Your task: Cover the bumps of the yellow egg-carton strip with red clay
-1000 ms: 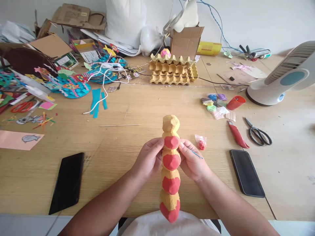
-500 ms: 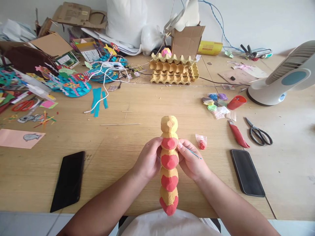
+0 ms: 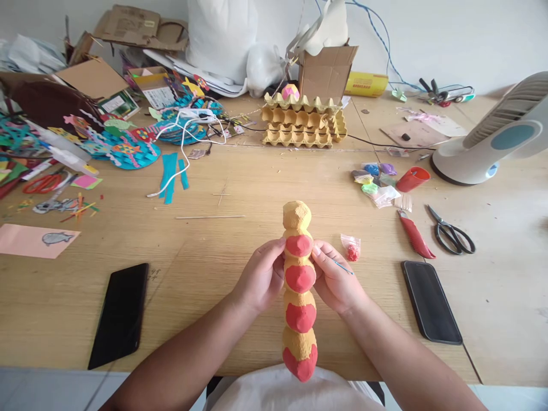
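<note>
Yellow pulp board, painted red on four of its five bumps, forms the egg-carton strip (image 3: 299, 285). It sits in the lower centre of the frame and runs from near the bottom edge up toward the middle, with the plain yellow bump farthest from us. We hold it above the wooden table (image 3: 214, 268).

Our left hand (image 3: 261, 277) grips the strip from the left of the frame. Its fingers are curled and its thumb is pressed against the second bump. Our right hand (image 3: 336, 279) grips the opposite side at the same height, fingers closed against the strip. A thin blue stick (image 3: 343, 266) is also pinched in the right hand (it projects to the right).

Nearby items:
- A small bag of red bits (image 3: 351, 248) lies just right of the right hand.
- A red utility knife (image 3: 413, 234) and black scissors (image 3: 451, 231) lie farther right.
- One dark phone (image 3: 431, 299) lies at the lower right and another black phone (image 3: 120, 314) at the lower left.
- A stack of egg trays (image 3: 302, 123) stands at the upper centre.
- A white fan (image 3: 496, 137) stands at the upper right.
</note>
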### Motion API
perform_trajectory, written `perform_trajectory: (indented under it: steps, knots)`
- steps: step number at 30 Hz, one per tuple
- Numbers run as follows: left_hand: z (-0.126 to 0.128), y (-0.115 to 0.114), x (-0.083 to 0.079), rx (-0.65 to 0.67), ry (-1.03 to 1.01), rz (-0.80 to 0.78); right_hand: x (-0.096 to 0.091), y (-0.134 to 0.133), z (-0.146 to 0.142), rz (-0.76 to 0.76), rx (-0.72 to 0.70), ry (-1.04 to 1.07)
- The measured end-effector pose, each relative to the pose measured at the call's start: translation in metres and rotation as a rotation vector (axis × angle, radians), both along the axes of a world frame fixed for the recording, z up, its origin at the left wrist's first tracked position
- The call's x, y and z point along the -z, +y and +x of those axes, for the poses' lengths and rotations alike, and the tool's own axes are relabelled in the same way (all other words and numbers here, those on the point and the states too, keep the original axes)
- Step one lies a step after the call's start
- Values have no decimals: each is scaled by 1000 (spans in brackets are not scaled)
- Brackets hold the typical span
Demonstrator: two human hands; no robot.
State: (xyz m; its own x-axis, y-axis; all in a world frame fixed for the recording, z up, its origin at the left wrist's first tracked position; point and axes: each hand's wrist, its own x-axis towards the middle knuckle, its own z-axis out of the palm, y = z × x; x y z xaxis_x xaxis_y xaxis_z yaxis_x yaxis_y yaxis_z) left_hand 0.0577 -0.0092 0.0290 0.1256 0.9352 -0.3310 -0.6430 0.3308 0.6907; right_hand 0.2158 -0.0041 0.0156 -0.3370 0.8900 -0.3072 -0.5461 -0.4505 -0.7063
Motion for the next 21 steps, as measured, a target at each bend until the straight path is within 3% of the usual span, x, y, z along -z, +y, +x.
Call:
perform_trajectory:
  steps: [11, 21]
  knots:
    - [3, -2, 0, -24, 10, -95, 4, -4, -4, -4, -5, 1]
    - [-3, 0, 1, 35, 0, 14, -1, 1, 0, -46, 38, 15]
